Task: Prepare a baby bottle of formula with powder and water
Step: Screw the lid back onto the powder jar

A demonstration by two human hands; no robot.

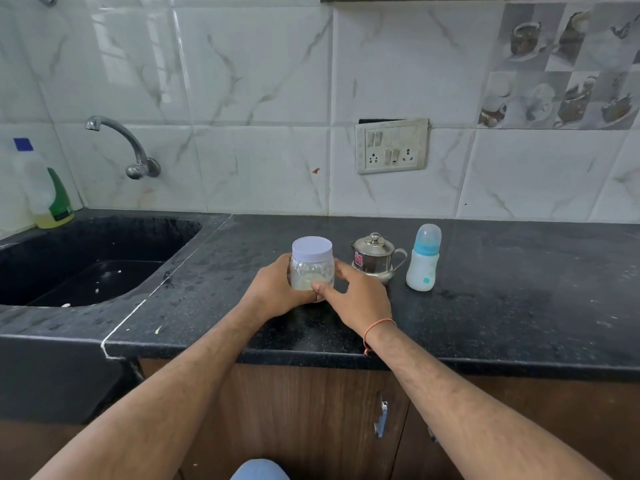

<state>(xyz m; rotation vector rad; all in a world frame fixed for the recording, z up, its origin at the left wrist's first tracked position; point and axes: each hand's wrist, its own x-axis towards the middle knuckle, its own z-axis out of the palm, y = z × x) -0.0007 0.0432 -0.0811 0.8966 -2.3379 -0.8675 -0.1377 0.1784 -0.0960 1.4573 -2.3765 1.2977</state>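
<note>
Jar base hidden behind hands; pot sticker unreadable; detergent bottle label blurred.

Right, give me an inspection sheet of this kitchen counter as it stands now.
Surface: black speckled countertop, dusty, with pale smears near the front edge.
Job's things: clear powder jar with white lid on, a little powder at the bottom; steel pot lidded, to its right; baby bottle upright, capped, rightmost.
Clutter: dish soap bottle behind the sink; white specks in the basin.
Fingers: left hand grips the jar; right hand holds the jar's other side, thumb on its front.
Cables: nothing seen.
Surroundings: wall tap, switch panel, marble-look tiles, wooden cabinet below.
</note>
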